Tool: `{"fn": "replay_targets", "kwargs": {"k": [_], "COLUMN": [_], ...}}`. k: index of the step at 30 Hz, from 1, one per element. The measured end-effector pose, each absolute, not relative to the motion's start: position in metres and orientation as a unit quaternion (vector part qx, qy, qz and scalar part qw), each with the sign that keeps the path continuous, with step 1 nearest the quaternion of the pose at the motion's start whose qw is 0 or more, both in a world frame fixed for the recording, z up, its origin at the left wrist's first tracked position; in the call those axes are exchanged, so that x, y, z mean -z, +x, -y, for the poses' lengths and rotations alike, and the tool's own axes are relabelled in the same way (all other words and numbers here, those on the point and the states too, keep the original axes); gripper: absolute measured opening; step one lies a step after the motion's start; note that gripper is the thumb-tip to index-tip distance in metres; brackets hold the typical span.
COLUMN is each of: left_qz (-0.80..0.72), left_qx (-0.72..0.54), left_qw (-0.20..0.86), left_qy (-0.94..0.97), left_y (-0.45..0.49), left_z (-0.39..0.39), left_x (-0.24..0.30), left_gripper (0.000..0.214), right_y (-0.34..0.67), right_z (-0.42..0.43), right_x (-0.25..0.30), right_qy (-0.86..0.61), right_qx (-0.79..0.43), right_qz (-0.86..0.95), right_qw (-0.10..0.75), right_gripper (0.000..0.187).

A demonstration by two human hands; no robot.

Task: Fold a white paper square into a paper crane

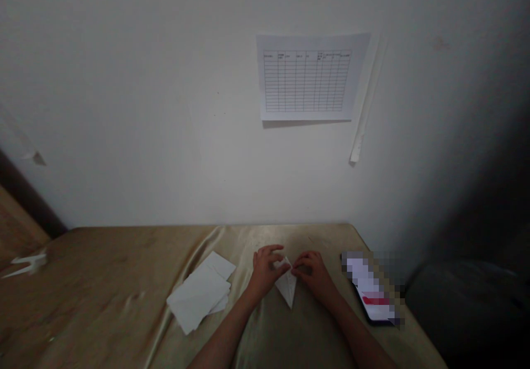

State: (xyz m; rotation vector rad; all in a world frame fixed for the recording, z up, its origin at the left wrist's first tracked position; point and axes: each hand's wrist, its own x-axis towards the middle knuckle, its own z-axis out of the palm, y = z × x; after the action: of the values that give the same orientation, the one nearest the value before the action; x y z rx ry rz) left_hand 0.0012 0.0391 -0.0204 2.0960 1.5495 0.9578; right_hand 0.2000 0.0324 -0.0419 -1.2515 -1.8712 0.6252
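A small white folded paper (287, 287), shaped like a narrow triangle with its tip toward me, lies on the tan cloth-covered table (103, 280). My left hand (267, 272) presses on its upper left edge with curled fingers. My right hand (311, 272) pinches its upper right corner. Both hands meet at the top of the paper.
A stack of white paper sheets (201, 297) lies left of my hands. A phone (370, 294) with a lit screen rests near the table's right edge. A printed table sheet (308, 79) is taped to the white wall. A small white folded paper piece (28, 264) sits far left.
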Motion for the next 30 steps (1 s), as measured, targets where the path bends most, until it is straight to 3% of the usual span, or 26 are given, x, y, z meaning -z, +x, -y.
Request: {"fn": "replay_targets", "kwargs": {"k": [30], "left_qz": [-0.518], "left_qx": [-0.432], "left_qw": [0.175], "left_qy": [0.717], "left_y": [0.003], "left_z": [-0.037], "left_x": [0.015], "left_gripper": [0.005], "right_y": [0.197], "right_z": [-0.026], "right_x": [0.037], "right_qy": [-0.493], "right_qx": [-0.226], "right_qz": [0.762], "right_qw": [0.354], "right_gripper": [0.004]}}
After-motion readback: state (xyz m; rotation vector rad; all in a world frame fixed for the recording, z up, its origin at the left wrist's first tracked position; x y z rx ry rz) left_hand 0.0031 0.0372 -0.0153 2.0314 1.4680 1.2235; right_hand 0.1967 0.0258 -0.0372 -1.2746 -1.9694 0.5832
